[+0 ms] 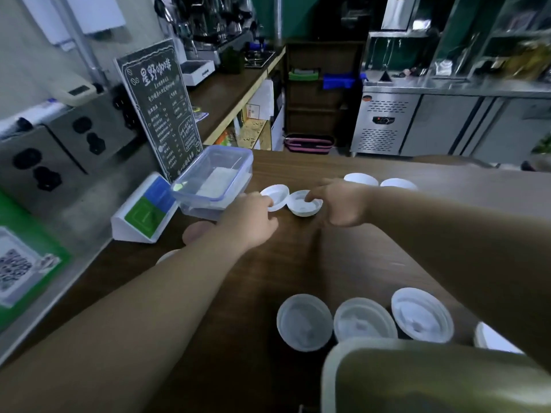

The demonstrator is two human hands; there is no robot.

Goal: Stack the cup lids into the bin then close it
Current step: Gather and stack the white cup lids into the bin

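Beside the open bin (193,186), our left hand (253,217) fingers pinch the first lid (278,193), right hand (343,204) fingers pinch the second lid (302,208); we see none binned, spare lids (304,321) on table (286,263), closing pending.

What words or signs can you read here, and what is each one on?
"星野咖啡": heading of the black menu board.
Its smaller lines: too small to read.
Print on the green placard: blurred.
Print on the blue and green stand: illegible.
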